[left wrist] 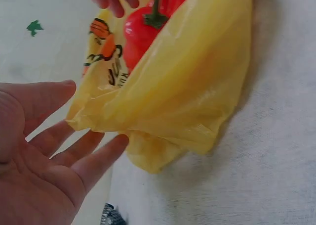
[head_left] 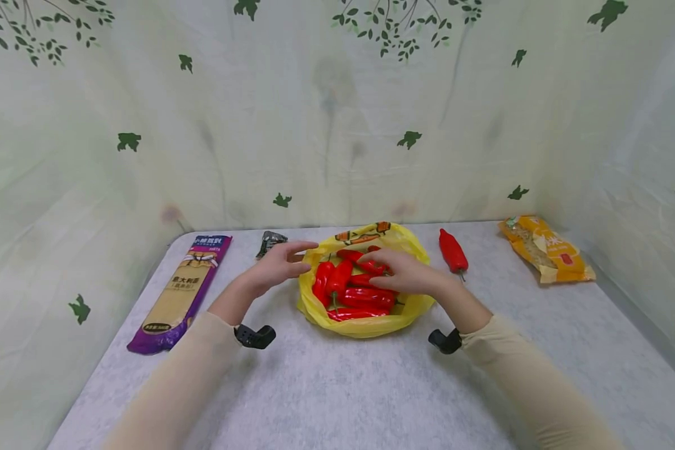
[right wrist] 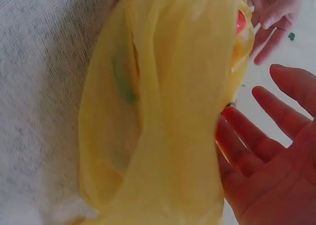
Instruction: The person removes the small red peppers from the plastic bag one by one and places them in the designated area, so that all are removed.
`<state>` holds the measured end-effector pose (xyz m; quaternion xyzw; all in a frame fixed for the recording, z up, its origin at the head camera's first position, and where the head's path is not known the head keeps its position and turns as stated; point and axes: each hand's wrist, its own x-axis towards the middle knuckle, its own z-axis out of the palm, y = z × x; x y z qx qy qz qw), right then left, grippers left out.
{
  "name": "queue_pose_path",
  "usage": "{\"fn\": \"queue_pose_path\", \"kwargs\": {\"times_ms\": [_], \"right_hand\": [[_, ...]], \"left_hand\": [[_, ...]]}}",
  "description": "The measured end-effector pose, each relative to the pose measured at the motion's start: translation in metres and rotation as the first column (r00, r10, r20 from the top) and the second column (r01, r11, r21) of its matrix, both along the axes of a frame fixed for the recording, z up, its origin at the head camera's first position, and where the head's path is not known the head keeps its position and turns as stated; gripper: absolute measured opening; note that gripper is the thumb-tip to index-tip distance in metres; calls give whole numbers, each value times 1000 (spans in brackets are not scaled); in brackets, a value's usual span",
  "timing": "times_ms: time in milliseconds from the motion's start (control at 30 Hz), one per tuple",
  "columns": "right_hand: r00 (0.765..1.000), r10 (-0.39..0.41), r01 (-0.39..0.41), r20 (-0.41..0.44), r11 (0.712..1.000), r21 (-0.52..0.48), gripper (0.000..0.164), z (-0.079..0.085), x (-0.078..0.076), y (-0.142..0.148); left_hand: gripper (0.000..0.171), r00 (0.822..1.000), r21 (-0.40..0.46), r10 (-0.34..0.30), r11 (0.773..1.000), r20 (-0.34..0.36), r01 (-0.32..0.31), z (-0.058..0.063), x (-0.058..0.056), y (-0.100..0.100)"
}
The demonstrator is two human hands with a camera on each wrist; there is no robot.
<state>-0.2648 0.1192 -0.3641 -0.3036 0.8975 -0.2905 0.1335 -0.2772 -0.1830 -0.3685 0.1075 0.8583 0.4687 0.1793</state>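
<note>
A yellow plastic bag [head_left: 365,329] stands with its mouth spread wide on the table. Several glossy red peppers [head_left: 368,297] lie inside it. My left hand [head_left: 275,267] is at the bag's left rim, fingers loosely extended. In the left wrist view, its fingertips reach behind the bag's edge while the thumb stays apart from it. My right hand [head_left: 405,272] reaches over the right rim, its fingers above the peppers. The right wrist view shows its spread fingers partly hidden by the bag wall; whether they touch a pepper I cannot tell.
Right of the bag lies a single red pepper [head_left: 453,252]. An orange food packet [head_left: 548,250] is at the far right. A purple pasta pack [head_left: 182,292] lies on the left, and a small black packet [head_left: 270,242] sits behind my left hand. A patterned curtain [head_left: 337,125] surrounds the table.
</note>
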Motion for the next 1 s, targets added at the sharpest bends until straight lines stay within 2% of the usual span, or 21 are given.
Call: {"fn": "queue_pose_path", "kwargs": {"times_ms": [233, 567, 767, 1000], "right_hand": [[996, -41, 39, 74, 999, 30, 47, -6, -1, -11], [994, -25, 23, 103, 1000, 18, 48, -11, -8, -27], [989, -55, 56, 138, 998, -2, 48, -15, -16, -36], [987, -76, 77, 139, 997, 3, 47, -19, -20, -45]], "left_hand": [[49, 999, -21, -22, 1000, -26, 22, -7, -2, 3], [51, 999, -6, -33, 999, -16, 32, -12, -3, 1], [51, 1000, 4, -19, 1000, -9, 19, -12, -3, -1], [51, 999, 24, -37, 999, 2, 37, -9, -2, -1]]}}
